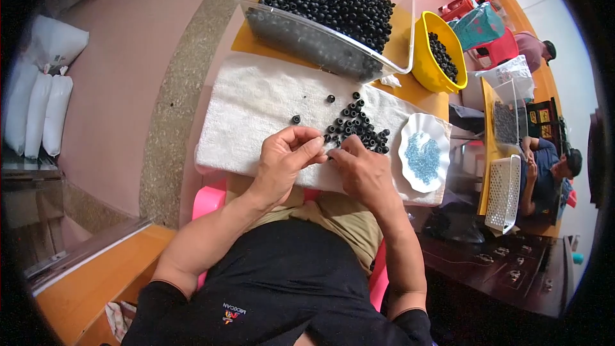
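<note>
Both hands meet over the near side of a folded white towel, just in front of a loose pile of small black ring-shaped parts. My left hand is closed, thumb and forefinger pinched together. Close beside it, my right hand is closed too, its fingertips pointing down at the near edge of the pile. Whatever the fingertips hold is too small or hidden to make out. Two single black parts lie apart from the pile, one above my left hand. To the right, a white scalloped dish holds many tiny light-blue pieces.
Beyond the towel stands a clear plastic bin heaped with black parts. A yellow basin with more sits to its right. White sacks lean at far left. On the right, a co-worker sits by a white perforated basket.
</note>
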The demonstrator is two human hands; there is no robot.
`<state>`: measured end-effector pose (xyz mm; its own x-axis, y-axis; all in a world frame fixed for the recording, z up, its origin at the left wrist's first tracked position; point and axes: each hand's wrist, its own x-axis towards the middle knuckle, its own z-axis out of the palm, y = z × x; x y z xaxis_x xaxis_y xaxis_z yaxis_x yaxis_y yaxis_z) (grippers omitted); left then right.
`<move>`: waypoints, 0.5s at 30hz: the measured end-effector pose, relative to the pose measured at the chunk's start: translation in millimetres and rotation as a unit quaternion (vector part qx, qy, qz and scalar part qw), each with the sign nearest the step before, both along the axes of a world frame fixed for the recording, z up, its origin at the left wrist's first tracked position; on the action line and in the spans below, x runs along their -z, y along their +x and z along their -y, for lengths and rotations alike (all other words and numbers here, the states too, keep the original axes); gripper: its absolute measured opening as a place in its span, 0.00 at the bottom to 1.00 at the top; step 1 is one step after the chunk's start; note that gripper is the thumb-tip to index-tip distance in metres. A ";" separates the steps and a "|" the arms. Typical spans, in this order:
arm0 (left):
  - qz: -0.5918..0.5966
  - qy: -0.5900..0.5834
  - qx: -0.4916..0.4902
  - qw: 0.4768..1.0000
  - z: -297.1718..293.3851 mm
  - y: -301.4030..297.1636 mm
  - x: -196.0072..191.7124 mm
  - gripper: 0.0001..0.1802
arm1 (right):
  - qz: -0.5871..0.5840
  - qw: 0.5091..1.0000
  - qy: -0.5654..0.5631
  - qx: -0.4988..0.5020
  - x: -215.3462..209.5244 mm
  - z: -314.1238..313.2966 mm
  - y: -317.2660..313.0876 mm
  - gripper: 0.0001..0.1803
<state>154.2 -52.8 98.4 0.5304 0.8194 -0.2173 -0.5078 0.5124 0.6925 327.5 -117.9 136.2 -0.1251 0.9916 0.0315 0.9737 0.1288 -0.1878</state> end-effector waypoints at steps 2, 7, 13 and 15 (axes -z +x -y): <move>-0.005 0.006 -0.002 1.000 0.4 0.5 0.9 0.08 | 0.000 1.000 0.010 -0.027 -0.1 -1.1 -0.3 0.07; -0.010 0.005 0.001 1.000 1.3 -0.3 -1.4 0.08 | 0.015 0.998 0.022 -0.054 13.1 4.7 2.1 0.05; -0.012 0.006 -0.001 1.000 1.8 0.6 -0.9 0.07 | -0.165 0.978 0.101 -0.072 15.6 13.1 -3.4 0.12; -0.017 0.010 0.000 1.000 2.0 1.0 -0.3 0.07 | -0.219 0.968 0.106 -0.059 17.1 14.8 -0.7 0.13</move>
